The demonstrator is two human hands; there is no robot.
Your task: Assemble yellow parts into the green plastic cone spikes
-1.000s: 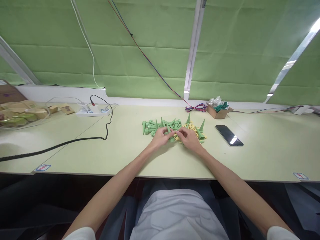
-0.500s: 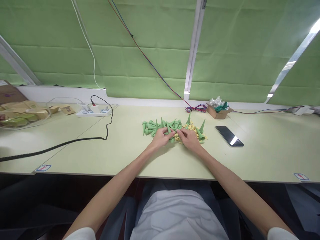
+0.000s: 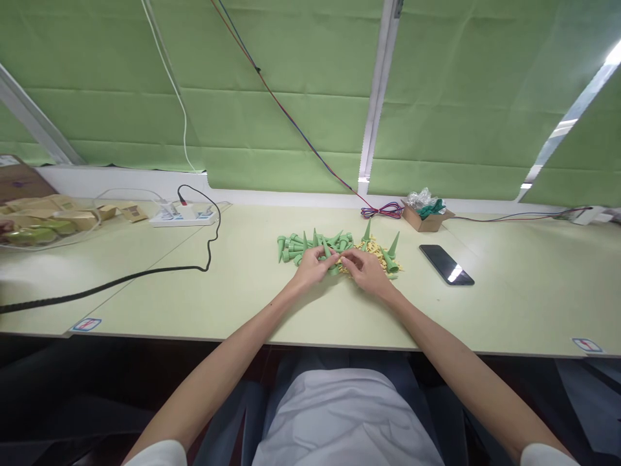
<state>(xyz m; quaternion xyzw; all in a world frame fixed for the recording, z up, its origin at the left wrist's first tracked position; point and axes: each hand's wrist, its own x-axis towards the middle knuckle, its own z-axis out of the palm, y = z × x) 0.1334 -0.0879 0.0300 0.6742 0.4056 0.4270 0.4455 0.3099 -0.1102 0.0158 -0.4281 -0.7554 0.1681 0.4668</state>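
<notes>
My left hand (image 3: 312,266) is closed around a green plastic cone spike (image 3: 326,246), its tip pointing up between thumb and fingers. Close beside it, my right hand (image 3: 367,269) has its thumb and fingertips pinched together near the cone's wide end. Whatever sits in that pinch is too small to make out. A pile of similar green cone spikes (image 3: 294,248) lies behind and to the left of my hands. Small yellow pieces (image 3: 374,246) are heaped behind my right hand, and a few green cones (image 3: 393,246) stand or lean among them.
A black phone (image 3: 445,264) lies to the right. Behind it stands a small cardboard box (image 3: 423,221) with clear plastic and green material. A white power strip (image 3: 182,219), a black cable (image 3: 145,276) and several packages (image 3: 63,217) are on the left.
My right fingertips have shifted slightly left, closer to the cone in my left hand. My left hand keeps its grip, and the pile looks the same.
</notes>
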